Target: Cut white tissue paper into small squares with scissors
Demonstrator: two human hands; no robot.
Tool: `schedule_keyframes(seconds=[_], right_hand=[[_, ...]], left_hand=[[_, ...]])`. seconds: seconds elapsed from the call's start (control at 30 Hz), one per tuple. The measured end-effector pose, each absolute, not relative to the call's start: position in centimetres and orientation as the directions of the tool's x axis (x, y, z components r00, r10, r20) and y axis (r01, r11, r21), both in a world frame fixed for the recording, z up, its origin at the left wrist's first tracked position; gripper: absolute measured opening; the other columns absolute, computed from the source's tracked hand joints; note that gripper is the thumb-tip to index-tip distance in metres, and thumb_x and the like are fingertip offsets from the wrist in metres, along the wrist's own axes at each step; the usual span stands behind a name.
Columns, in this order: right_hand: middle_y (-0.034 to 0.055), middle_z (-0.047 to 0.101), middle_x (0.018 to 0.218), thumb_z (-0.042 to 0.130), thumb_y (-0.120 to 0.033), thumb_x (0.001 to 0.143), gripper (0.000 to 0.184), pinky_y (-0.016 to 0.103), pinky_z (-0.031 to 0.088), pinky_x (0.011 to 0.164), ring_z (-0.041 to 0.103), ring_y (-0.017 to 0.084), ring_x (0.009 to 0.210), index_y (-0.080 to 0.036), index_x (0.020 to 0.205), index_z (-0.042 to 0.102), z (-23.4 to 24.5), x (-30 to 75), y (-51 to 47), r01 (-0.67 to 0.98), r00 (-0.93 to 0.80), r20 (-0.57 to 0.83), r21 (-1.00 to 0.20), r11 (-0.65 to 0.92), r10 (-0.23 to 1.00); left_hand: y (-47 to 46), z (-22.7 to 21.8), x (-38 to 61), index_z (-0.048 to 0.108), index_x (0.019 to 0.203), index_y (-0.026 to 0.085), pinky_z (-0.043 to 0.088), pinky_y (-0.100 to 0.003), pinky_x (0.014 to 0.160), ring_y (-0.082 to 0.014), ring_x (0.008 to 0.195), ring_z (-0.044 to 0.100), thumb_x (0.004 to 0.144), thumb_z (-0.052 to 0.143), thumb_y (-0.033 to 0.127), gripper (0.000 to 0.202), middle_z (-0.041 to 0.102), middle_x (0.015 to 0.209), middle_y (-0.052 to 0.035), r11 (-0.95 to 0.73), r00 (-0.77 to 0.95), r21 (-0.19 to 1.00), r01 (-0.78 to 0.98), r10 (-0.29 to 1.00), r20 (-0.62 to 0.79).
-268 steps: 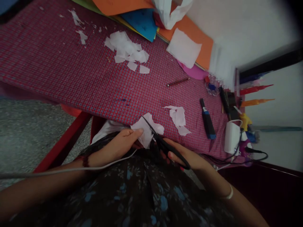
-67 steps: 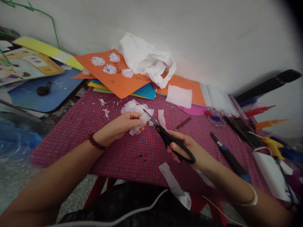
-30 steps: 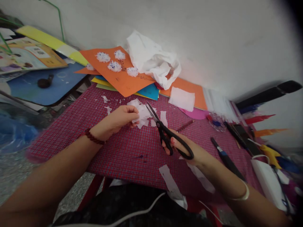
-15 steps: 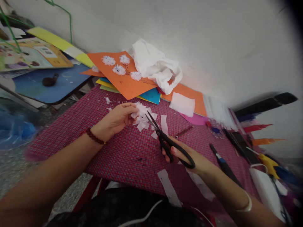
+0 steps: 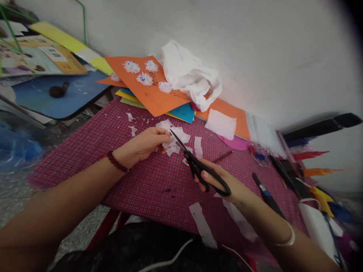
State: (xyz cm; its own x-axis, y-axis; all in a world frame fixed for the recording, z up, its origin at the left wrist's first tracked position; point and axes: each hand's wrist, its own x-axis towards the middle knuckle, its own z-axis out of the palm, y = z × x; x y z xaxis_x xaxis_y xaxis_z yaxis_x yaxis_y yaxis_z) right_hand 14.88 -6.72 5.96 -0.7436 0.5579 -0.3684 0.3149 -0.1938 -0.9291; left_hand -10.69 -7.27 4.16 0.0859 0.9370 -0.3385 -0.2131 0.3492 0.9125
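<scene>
My left hand (image 5: 154, 141) pinches a small piece of thin white paper (image 5: 169, 141) above a heap of cut white paper pieces (image 5: 181, 135) on the checked red tablecloth. In my right hand (image 5: 211, 175) is a pair of black-handled scissors (image 5: 191, 158), its blades nearly closed and their tips at the paper by my left fingertips. White paper strips lie around: one strip (image 5: 198, 147) just beyond the scissors, another strip (image 5: 202, 223) at the table's near edge, and a larger piece (image 5: 241, 221) partly under my right forearm.
Orange sheets (image 5: 153, 100) with white flower shapes and a crumpled white tissue or cloth (image 5: 190, 71) rest against the wall. A folded white paper square (image 5: 221, 124), a brown pencil (image 5: 223, 156) and a dark-handled tool (image 5: 268, 196) lie to the right. A blue stool (image 5: 82, 98) stands left.
The scissors have closed further, and their tips have come up to the paper at my left fingers. My left hand has shifted slightly right and down.
</scene>
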Motion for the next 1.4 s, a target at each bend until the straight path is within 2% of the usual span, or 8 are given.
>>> schedule_keyframes(seconds=[0.23,0.37,0.6,0.77,1.03,1.2,1.3,1.4], right_hand=[[-0.0037,0.049,0.069,0.067,-0.058,0.086,0.052,0.024,0.027,0.044,0.044,0.007,0.05,-0.016,0.114,0.057,6.1,14.7,-6.8,0.352,-0.67,-0.386,-0.917,-0.186,0.635],[-0.0041,0.049,0.066,0.064,-0.06,0.087,0.056,0.025,0.027,0.044,0.042,0.007,0.048,-0.015,0.119,0.056,6.0,14.9,-6.6,0.36,-0.666,-0.373,-0.919,-0.16,0.646],[0.0061,0.059,0.095,0.059,-0.065,0.088,0.063,0.029,0.045,0.066,0.057,0.014,0.074,-0.018,0.129,0.051,5.2,16.5,-6.7,0.277,-0.724,-0.294,-0.952,-0.127,0.624],[0.0054,0.059,0.092,0.062,-0.066,0.085,0.057,0.03,0.045,0.068,0.055,0.014,0.074,-0.019,0.117,0.056,6.0,16.1,-6.9,0.308,-0.757,-0.326,-0.942,-0.132,0.566],[0.0007,0.054,0.074,0.062,-0.069,0.083,0.052,0.027,0.037,0.052,0.049,0.01,0.059,-0.018,0.091,0.059,7.1,13.9,-6.7,0.344,-0.745,-0.331,-0.935,-0.093,0.579],[-0.0012,0.053,0.07,0.06,-0.065,0.086,0.048,0.025,0.03,0.046,0.042,0.007,0.049,-0.018,0.089,0.056,6.7,14.0,-6.7,0.342,-0.731,-0.34,-0.933,-0.113,0.592],[0.0017,0.057,0.074,0.057,-0.068,0.087,0.05,0.027,0.036,0.053,0.049,0.011,0.057,-0.018,0.092,0.06,5.8,14.5,-6.5,0.271,-0.777,-0.304,-0.952,-0.144,0.551],[0.0043,0.062,0.087,0.057,-0.071,0.085,0.054,0.029,0.042,0.063,0.056,0.014,0.068,-0.021,0.106,0.061,4.9,15.1,-6.3,0.151,-0.809,-0.295,-0.94,-0.305,0.508]], left_hand=[[-7.2,4.0,-11.2,0.058,0.062,0.017,0.041,-0.02,0.048,-0.008,0.048,0.052,0.074,0.065,0.021,0.014,0.06,0.061,-0.0012,0.371,0.098,0.909,-0.191,0.928,-0.359],[-7.2,4.3,-11.4,0.057,0.056,0.018,0.04,-0.02,0.048,-0.0074,0.047,0.051,0.072,0.062,0.017,0.017,0.06,0.057,-0.0018,0.352,0.087,0.93,-0.102,0.935,-0.344],[-7.1,4.0,-11.6,0.056,0.059,0.017,0.039,-0.021,0.05,-0.007,0.047,0.051,0.072,0.066,0.018,0.016,0.06,0.057,0.0001,0.255,-0.032,0.935,-0.244,0.962,-0.271],[-7.2,4.4,-11.4,0.056,0.062,0.017,0.041,-0.02,0.051,-0.0063,0.049,0.051,0.073,0.066,0.018,0.015,0.06,0.059,0.001,0.242,0.003,0.905,-0.348,0.966,-0.258],[-7.4,4.4,-10.9,0.055,0.059,0.017,0.039,-0.018,0.049,-0.0062,0.048,0.051,0.073,0.063,0.015,0.017,0.058,0.058,0.0001,0.318,0.073,0.912,-0.259,0.948,-0.31],[-7.5,4.5,-11.0,0.056,0.059,0.016,0.04,-0.02,0.049,-0.0068,0.049,0.051,0.074,0.062,0.015,0.017,0.059,0.059,-0.0007,0.307,0.071,0.917,-0.256,0.952,-0.299],[-7.4,4.7,-10.9,0.054,0.062,0.016,0.039,-0.02,0.049,-0.0071,0.048,0.05,0.074,0.06,0.012,0.014,0.058,0.059,0.0,0.3,0.027,0.921,-0.25,0.953,-0.303],[-7.4,4.9,-10.9,0.059,0.079,0.016,0.039,-0.022,0.048,-0.0068,0.047,0.049,0.067,0.056,0.003,0.018,0.061,0.068,0.001,0.233,-0.109,0.949,-0.211,0.96,-0.259]])
